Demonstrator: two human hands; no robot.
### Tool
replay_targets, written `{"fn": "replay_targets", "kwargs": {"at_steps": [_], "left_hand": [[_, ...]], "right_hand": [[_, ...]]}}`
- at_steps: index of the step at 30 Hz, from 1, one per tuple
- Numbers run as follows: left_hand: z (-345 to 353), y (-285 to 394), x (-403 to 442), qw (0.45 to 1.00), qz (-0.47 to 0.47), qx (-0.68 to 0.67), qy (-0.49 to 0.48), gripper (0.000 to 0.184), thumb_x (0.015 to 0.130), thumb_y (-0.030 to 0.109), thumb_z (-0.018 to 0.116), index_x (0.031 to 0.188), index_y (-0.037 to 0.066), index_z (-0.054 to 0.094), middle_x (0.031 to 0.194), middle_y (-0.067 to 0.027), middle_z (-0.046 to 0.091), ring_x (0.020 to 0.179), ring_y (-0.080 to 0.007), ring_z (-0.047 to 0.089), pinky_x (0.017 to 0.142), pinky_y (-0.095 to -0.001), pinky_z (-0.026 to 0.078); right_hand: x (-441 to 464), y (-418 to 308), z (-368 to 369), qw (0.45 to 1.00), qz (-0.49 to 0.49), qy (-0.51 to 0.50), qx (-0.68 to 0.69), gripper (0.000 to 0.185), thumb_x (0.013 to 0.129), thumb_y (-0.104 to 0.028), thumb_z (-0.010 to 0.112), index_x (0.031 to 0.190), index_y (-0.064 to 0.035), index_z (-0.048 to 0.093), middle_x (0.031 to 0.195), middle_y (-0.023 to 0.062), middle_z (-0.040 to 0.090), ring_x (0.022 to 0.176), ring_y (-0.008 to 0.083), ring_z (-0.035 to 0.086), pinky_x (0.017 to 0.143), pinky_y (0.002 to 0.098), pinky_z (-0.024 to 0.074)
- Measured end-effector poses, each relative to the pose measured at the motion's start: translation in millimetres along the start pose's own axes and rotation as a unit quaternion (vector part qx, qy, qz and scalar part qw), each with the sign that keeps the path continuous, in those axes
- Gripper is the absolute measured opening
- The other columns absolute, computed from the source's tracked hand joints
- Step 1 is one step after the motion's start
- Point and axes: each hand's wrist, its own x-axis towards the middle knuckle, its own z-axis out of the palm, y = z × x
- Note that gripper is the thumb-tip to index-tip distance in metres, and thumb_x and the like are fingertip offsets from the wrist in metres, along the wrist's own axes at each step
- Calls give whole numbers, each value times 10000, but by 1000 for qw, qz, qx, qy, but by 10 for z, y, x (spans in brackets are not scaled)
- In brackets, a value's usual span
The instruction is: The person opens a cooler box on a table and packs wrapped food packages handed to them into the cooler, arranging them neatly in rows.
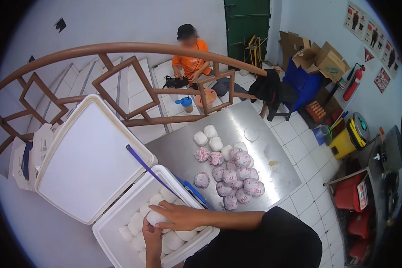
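Note:
Both hands close around one white round bundle (157, 217), likely wrapped rice, just above the open white cooler box (103, 228). My left hand (152, 234) grips it from below and the near side. Over its top and right side lie the fingers of my right hand (176, 216). Inside the cooler are several similar white bundles (173, 241), packed close together. On the steel table (272, 152) sits a pile of paper-wrapped bundles printed "RICE" (243, 173) in red. Several plain white bundles (215, 143) rest at the pile's far end.
The cooler's lid (91, 161) leans back toward a brown stair railing (134, 47). A blue strap (152, 169) spans lid and box. Beyond the railing a person in an orange shirt (191, 60) sits on the steps. A yellow bin (346, 138) stands right.

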Motion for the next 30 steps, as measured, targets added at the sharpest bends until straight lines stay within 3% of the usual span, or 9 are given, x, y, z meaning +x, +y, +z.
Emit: {"fn": "replay_targets", "kwargs": {"at_steps": [5, 8, 30], "left_hand": [[91, 13, 11, 1000, 4, 9, -17, 471, 923, 101, 577, 1352, 38, 392, 1169, -96, 590, 1009, -183, 639, 771, -301, 597], [84, -19, 25, 1000, -12, -17, 10, 458, 905, 37, 577, 1328, 44, 404, 1104, -86, 611, 918, -156, 655, 697, -252, 573], [-10, -105, 55, 1000, -8, 29, 0, 497, 902, 54, 580, 1358, 31, 383, 1147, -94, 589, 979, -152, 624, 845, -273, 541]], "right_hand": [[-28, 42, 15, 1000, 0, 6, -10, 695, 993, -450, 435, 1493, -38, 185, 1265, 252, 407, 986, 417, 583, 881, 463, 447], [-17, 72, 30, 1000, -2, -1, -7, 699, 992, -452, 433, 1493, -34, 181, 1251, 250, 410, 972, 412, 585, 873, 465, 446], [-12, 74, 2, 1000, 5, -21, -8, 709, 988, -457, 435, 1482, -11, 192, 1277, 280, 403, 960, 423, 593, 879, 456, 454]]}}
